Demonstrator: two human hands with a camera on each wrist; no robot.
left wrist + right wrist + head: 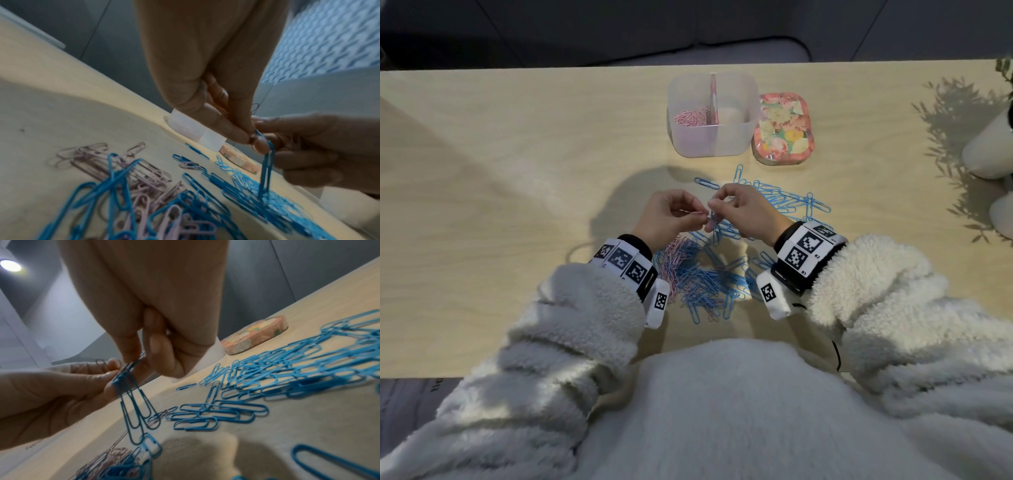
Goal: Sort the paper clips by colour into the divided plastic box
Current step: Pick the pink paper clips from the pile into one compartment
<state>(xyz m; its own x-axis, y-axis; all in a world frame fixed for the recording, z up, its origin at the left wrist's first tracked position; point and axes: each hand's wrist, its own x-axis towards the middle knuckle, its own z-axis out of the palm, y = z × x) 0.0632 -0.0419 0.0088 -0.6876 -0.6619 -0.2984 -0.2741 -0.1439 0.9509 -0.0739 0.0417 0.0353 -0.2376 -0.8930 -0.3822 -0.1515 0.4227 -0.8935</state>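
Both hands' fingers (709, 205) pinching linked blue clips (131, 394); wristband tags "R1", "R2" (810, 255).

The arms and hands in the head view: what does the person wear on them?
Both arms are in thick, fluffy cream-white fleece sleeves. Each wrist carries a black band covered with white tiles printed with black square marker codes, and a small white camera block with one more code. A thin black cable hangs by the right sleeve. The hands are bare.

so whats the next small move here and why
Probably tease them apart: the left hand pinches a small pink paper clip while the right hand pinches linked blue paper clips dangling over the pile, then drop the pink one into the translucent divided box's pink compartment.
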